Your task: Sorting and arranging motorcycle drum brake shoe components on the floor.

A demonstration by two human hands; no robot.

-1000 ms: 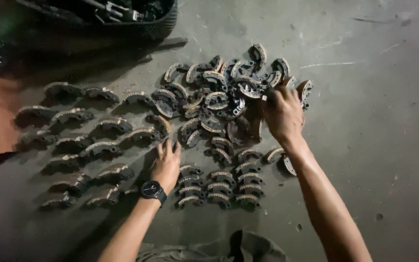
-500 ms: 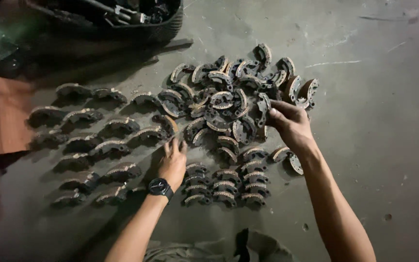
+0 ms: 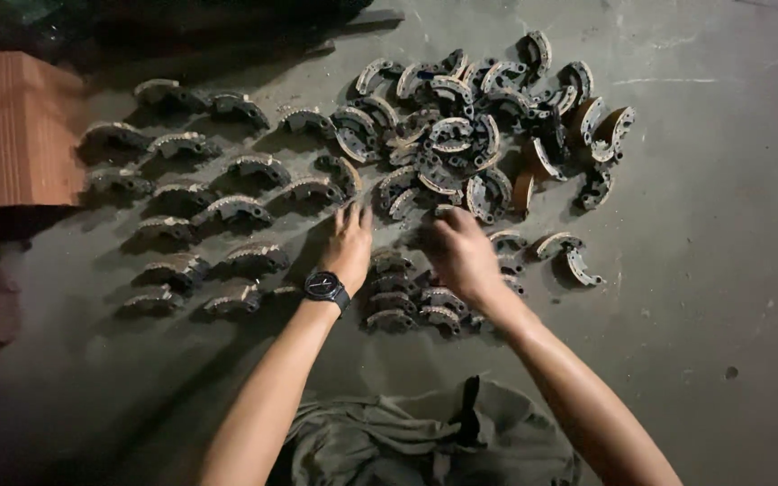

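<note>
While left hand (image 3: 346,245) lies flat, fingers spread, and right hand (image 3: 463,256) curls, grip unclear, loose pile of curved grey metal brake shoes (image 3: 461,135) could slide, messing tidy rows (image 3: 200,211).

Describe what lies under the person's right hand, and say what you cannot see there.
The right hand rests over a small group of curved metal shoes lined up on the grey floor. Those around it show. Whatever sits beneath its palm and fingers is covered, so any grasp cannot be told.

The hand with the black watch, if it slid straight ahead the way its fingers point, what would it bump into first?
The left hand points up the floor toward the heap. Its fingertips sit just short of a curved metal brake shoe at the pile's near-left edge, so it would likely meet that first, though the dim light makes it uncertain.
</note>
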